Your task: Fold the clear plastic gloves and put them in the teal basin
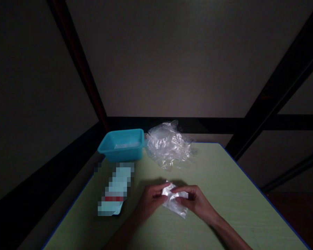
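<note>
My left hand (152,198) pinches the left edge of a folded clear plastic glove (175,207) between thumb and fingers. On the opposite side, my right hand (193,199) grips the same crinkled, shiny piece with its thumb and index finger. Both hands are just above the near middle of the table, and the fingers cover part of the plastic. Beyond them lies a loose heap of clear disposable plastic gloves (169,144), with finger-shaped ends sticking out at its edges.
A turquoise plastic basket (125,155) stands at the far left of the pale green table (224,194), touching or nearly touching the heap. A pixelated light-blue flat item (117,187) lies left of my hands. A wall panel (167,69) rises behind the table.
</note>
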### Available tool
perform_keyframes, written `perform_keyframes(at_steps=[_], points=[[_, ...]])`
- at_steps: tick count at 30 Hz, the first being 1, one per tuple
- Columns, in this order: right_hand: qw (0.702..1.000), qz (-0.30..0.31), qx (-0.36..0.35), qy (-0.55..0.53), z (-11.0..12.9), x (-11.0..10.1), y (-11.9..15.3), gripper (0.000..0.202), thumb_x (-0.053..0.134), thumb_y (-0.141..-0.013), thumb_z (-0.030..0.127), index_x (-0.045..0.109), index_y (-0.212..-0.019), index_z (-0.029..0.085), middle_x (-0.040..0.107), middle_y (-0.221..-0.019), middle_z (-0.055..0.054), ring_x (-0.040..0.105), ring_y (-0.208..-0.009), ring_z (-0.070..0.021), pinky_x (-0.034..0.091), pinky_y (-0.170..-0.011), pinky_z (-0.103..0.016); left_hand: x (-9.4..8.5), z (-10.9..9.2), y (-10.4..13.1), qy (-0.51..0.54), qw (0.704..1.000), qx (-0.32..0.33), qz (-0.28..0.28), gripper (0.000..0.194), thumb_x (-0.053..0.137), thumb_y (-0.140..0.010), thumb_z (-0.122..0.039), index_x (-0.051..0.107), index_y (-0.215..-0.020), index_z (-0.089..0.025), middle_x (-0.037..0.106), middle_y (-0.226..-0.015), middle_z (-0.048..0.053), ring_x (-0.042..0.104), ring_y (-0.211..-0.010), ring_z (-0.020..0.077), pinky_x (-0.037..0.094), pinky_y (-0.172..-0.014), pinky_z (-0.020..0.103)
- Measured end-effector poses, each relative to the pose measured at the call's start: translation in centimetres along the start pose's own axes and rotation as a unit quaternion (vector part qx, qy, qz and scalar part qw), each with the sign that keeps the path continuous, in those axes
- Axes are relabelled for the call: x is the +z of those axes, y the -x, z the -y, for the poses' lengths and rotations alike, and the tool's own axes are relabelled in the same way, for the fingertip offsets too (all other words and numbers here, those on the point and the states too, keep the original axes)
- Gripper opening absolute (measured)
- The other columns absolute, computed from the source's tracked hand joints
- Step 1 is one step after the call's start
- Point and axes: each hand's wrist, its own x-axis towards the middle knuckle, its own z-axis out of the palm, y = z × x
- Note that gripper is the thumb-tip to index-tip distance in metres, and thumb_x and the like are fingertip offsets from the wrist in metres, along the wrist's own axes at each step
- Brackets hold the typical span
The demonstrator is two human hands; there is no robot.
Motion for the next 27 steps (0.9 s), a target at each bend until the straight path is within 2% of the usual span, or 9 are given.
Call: perform_keyframes(at_steps=[7, 11, 15, 19, 23, 27], points=[[1.0, 0.007, 0.011, 0.012, 0.0, -0.2, 0.2, 0.026, 0.075, -0.063, 0.028, 0.076, -0.088, 0.024, 0.071, -0.076, -0.003, 0.057, -0.058, -0.0148, 0.043, -0.052, -0.024, 0.6, -1.0, 0.5, -0.004, 1.0, 0.011, 0.002, 0.051, 0.066, -0.063, -0.016, 0.065, -0.114, -0.011, 0.071, -0.103, 0.01, 0.066, -0.092, 0.0276, 0.05, -0.077, 0.032], [1.0, -0.005, 0.014, 0.014, 0.2, -0.2, 0.3, 0.027, 0.076, -0.062, 0.03, 0.076, -0.088, 0.025, 0.071, -0.073, -0.002, 0.057, -0.057, -0.0151, 0.044, -0.053, -0.025, 0.7, -0.9, 0.6, -0.004, 1.0, 0.023, -0.008, 0.051, 0.06, -0.065, -0.011, 0.062, -0.116, -0.008, 0.07, -0.106, 0.011, 0.064, -0.097, 0.0268, 0.049, -0.082, 0.033], [0.999, -0.019, 0.016, 0.025, 0.0, -0.3, 0.3, 0.027, 0.076, -0.062, 0.034, 0.076, -0.088, 0.026, 0.071, -0.07, -0.002, 0.057, -0.056, -0.0156, 0.045, -0.053, -0.026, 0.8, -0.5, 0.4, -0.022, 0.999, 0.017, -0.016, 0.053, 0.057, -0.065, -0.005, 0.061, -0.118, -0.008, 0.068, -0.109, 0.011, 0.065, -0.095, 0.027, 0.051, -0.077, 0.031], [0.999, -0.021, 0.009, 0.046, 0.0, -0.8, 0.2, 0.026, 0.074, -0.065, 0.037, 0.075, -0.09, 0.029, 0.072, -0.078, -0.003, 0.061, -0.064, -0.0183, 0.049, -0.058, -0.028, 1.2, -0.5, -0.1, -0.031, 0.999, 0.024, -0.026, 0.053, 0.054, -0.065, -0.001, 0.061, -0.117, -0.011, 0.065, -0.116, 0.011, 0.064, -0.099, 0.0246, 0.05, -0.081, 0.029], [0.996, -0.033, 0.012, 0.081, 1.1, -1.1, -0.2, 0.025, 0.073, -0.066, 0.038, 0.075, -0.09, 0.03, 0.073, -0.083, -0.004, 0.064, -0.069, -0.0206, 0.052, -0.063, -0.031, 1.7, -1.3, -1.1, -0.06, 0.997, 0.033, -0.03, 0.054, 0.051, -0.066, 0.003, 0.06, -0.118, -0.011, 0.067, -0.113, 0.009, 0.064, -0.1, 0.0223, 0.049, -0.085, 0.029], [0.991, -0.081, 0.012, 0.106, 2.5, -1.0, -0.9, 0.027, 0.073, -0.065, 0.042, 0.075, -0.088, 0.028, 0.073, -0.079, -0.004, 0.063, -0.067, -0.0212, 0.052, -0.063, -0.032, 1.7, -1.8, -2.3, -0.091, 0.994, 0.051, -0.04, 0.053, 0.051, -0.068, 0.002, 0.061, -0.118, -0.013, 0.067, -0.111, 0.008, 0.064, -0.097, 0.0219, 0.049, -0.086, 0.031]])
